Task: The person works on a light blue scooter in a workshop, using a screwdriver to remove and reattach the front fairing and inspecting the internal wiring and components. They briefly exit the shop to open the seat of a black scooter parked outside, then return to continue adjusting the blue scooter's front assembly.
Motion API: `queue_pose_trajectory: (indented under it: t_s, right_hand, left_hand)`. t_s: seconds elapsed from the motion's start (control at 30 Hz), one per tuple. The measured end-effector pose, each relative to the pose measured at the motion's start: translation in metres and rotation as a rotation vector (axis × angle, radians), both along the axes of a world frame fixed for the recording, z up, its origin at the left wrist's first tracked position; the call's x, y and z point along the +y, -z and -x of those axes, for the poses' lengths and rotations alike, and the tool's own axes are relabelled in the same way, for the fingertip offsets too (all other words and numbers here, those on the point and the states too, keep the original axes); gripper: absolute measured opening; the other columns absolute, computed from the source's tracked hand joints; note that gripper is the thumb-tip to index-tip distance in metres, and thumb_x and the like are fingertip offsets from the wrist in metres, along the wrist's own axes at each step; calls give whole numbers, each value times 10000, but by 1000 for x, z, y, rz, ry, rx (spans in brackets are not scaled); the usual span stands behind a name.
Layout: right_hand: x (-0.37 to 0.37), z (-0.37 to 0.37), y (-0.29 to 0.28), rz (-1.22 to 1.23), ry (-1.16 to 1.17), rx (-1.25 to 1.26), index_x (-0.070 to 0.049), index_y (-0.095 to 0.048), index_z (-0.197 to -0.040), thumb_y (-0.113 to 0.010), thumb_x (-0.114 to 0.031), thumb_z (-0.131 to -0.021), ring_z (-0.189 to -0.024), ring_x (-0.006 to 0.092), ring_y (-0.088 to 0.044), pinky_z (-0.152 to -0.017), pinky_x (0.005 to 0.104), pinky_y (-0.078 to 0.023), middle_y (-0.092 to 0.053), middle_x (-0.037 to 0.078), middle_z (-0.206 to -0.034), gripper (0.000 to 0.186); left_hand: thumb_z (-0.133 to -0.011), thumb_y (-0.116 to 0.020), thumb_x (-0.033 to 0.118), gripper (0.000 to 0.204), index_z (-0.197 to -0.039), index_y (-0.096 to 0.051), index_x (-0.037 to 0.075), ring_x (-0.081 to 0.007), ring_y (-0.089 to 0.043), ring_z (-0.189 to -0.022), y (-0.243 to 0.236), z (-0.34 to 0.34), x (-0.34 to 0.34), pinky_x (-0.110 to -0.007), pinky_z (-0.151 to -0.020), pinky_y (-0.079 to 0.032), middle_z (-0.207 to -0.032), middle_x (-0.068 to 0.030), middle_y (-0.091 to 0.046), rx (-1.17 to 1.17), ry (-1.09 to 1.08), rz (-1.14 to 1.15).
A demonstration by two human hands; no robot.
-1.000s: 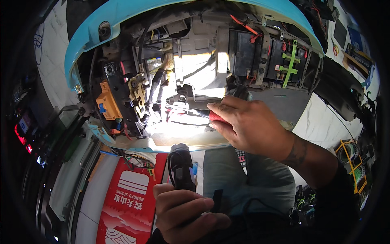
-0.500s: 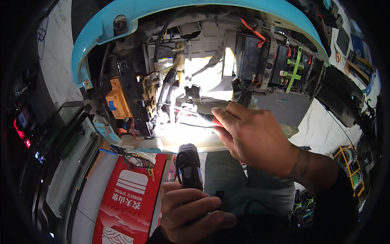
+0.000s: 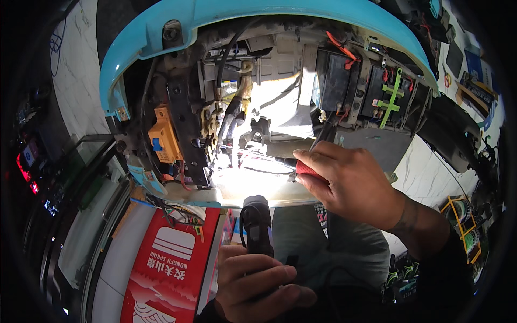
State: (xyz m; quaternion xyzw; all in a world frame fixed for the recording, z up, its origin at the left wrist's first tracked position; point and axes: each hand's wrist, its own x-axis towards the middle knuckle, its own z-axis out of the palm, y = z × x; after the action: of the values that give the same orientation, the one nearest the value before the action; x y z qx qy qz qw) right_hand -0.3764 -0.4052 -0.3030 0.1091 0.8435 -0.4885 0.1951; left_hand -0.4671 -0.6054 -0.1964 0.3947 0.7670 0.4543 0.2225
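My left hand (image 3: 258,282) is wrapped round a black flashlight (image 3: 257,223), whose beam lights the inside of an opened turquoise vehicle body (image 3: 226,24). My right hand (image 3: 350,185) grips the red handle of a screwdriver (image 3: 309,168). Its shaft points left into the glare, toward the wires and metal terminals beside a black mounting plate (image 3: 186,124); glare and wires hide where the tip rests. On that plate's left side sits an orange circuit breaker (image 3: 164,135) with a blue switch. Thick black cables (image 3: 230,116) run down the middle of the compartment.
Black batteries (image 3: 331,78) with red leads stand at the compartment's right, a green plastic bracket (image 3: 389,99) on one. Below left lies a red carton (image 3: 167,258) beside a bundle of loose wires (image 3: 183,212). A glass-topped case (image 3: 91,215) stands at far left, a yellow rack (image 3: 463,231) at right.
My right hand and the screwdriver have shifted slightly right and down. The flashlight has moved a little right. The whole vehicle body appears slightly shifted in the view.
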Motion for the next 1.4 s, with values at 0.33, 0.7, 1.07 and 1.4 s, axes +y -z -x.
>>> queue_pose_trajectory:
  t_s: [0.33, 0.7, 1.07, 1.4]
  right_hand:
    - [6, -8, 3, 56, 60, 25, 4, -738, -1252, -815, -186, -924, -795, 278, -755, -696, 371, -621, -747, 116, -1026, 387]
    - [26, -20, -7, 78, 76, -29, -11, -749, -1248, -832, -188, -915, -808, 302, -763, -713, 384, -627, -748, 125, -1014, 386]
    - [36, -25, -4, 111, 63, -63, -30, -745, -1282, -846, -193, -909, -850, 315, -779, -736, 388, -646, -751, 148, -1028, 420]
    - [58, -53, -15, 86, 117, -104, -11, -741, -1251, -836, -172, -909, -820, 314, -762, -717, 397, -630, -743, 145, -1023, 389]
  left_hand:
    - [-921, -871, 253, 385, -1191, -621, 143, -198, -639, -826, -3, -1, 5, -356, -702, -468, -968, 1, -685, 5, -38, 19]
    - [-929, -863, 237, 360, -1186, -633, 137, -207, -639, -838, -1, 2, 5, -377, -721, -476, -973, -4, -686, -29, -35, -16]
    - [-953, -838, 243, 340, -1197, -625, 139, -217, -642, -821, -6, 7, 12, -416, -763, -506, -945, -18, -684, -94, -17, 71]
    - [-975, -780, 266, 242, -1040, -624, 93, -207, -657, -746, -5, 6, 9, -422, -764, -505, -920, -41, -709, -131, -43, 73]
